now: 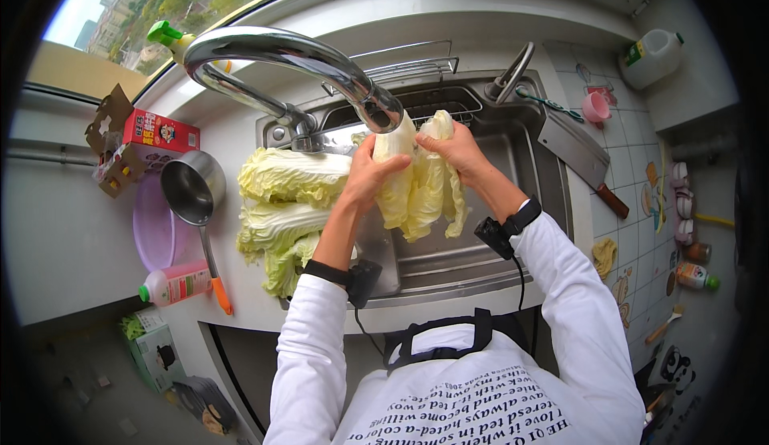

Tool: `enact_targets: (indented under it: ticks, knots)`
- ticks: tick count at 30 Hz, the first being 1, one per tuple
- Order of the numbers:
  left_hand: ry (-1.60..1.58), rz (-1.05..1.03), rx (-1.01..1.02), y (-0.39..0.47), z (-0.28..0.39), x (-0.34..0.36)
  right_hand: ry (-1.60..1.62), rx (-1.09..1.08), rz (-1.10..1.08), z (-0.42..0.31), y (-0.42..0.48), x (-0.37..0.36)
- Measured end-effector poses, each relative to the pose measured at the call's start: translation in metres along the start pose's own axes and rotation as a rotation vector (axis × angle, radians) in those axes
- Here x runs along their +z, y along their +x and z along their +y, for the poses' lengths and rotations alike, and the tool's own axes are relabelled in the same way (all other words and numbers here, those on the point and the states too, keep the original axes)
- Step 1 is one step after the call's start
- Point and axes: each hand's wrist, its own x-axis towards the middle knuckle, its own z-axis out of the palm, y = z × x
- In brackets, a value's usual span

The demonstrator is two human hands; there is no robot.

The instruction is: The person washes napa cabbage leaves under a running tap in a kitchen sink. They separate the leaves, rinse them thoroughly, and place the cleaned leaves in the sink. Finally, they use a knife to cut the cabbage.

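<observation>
Over the stainless steel sink, both my hands hold pale yellow-green napa cabbage leaves. My left hand closes around the white stem part, right beside the faucet's spout. My right hand pinches the curled leaf at the other side, with its thumb across the front. The leaf tips droop toward the basin. The curved chrome faucet arches over from the left, its outlet just above the leaves; I cannot tell whether water runs. More napa cabbage lies in a pile left of my left hand, partly behind my forearm.
Left stand a metal ladle, a purple basin, a pink bottle and a red carton. A cleaver lies right of the sink, near a toothbrush and a pink cup. Behind is a wire rack.
</observation>
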Motion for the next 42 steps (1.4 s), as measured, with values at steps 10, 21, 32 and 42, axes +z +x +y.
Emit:
enact_targets:
  ticks: [10,21,32,42]
  knots:
    - [-0.060,-0.057,-0.011,-0.003,0.005,0.004,0.039,0.003,-0.264,-0.012,-0.002,-0.001]
    - [0.355,-0.199,-0.029,-0.012,0.011,-0.007,-0.161,-0.107,-0.382,-0.020,-0.004,0.001]
    - [0.290,-0.172,0.028,-0.006,0.022,0.001,-0.022,-0.007,-0.308,-0.024,-0.003,-0.004]
    - [0.532,-0.249,0.144,-0.007,0.008,-0.003,-0.287,-0.207,-0.386,-0.029,-0.006,0.003]
